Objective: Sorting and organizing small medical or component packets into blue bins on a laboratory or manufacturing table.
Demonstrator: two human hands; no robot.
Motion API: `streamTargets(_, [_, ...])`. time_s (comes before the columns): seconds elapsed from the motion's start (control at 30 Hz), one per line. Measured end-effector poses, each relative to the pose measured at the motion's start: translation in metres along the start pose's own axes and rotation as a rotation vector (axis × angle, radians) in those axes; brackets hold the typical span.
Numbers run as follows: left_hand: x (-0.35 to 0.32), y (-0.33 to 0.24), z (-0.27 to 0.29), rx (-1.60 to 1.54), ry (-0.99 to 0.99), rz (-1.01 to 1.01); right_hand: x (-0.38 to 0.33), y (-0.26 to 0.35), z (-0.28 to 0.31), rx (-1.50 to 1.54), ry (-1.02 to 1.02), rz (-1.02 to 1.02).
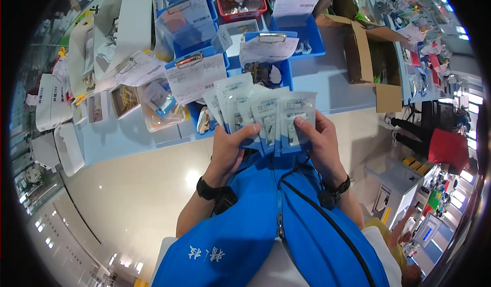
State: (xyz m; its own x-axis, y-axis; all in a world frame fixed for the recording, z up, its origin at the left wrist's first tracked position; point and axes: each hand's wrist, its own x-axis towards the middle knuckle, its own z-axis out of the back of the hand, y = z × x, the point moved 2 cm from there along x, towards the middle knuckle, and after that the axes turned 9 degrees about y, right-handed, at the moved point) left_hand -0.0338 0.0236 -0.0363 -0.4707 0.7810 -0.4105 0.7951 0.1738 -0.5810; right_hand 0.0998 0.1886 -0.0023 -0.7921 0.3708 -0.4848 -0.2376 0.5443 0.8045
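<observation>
Several flat, clear-and-blue plastic packets (267, 122) are fanned out in front of me, just off the table's near edge. My left hand (228, 146) grips the left part of the fan, its thumb laid across the packets. At the right end, my right hand (323, 143) pinches the outermost packet, thumb on its printed face. The fingers behind the packets are mostly hidden. Beyond the fan, a blue bin (285, 78) holds small parts, and a paper on a clipboard (269, 48) leans on it. A second clipboard with a paper (197, 77) stands to the left.
The light-blue table (335, 77) spans the far side. On it are a red bin (240, 15), an open cardboard box (372, 57), more blue bins (309, 37), and white containers (125, 31) at left. A person in a red top (448, 149) is off to the right.
</observation>
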Motion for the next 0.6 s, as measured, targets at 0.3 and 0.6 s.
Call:
streamTargets(0.3, [-0.002,0.000,-0.009,0.097,0.061,0.025,0.001,-0.006,0.003,-0.104,-0.006,0.013])
streamTargets(0.6, [-0.001,0.000,-0.005,0.114,0.061,0.021,0.000,0.000,-0.002,0.001,-0.020,0.058])
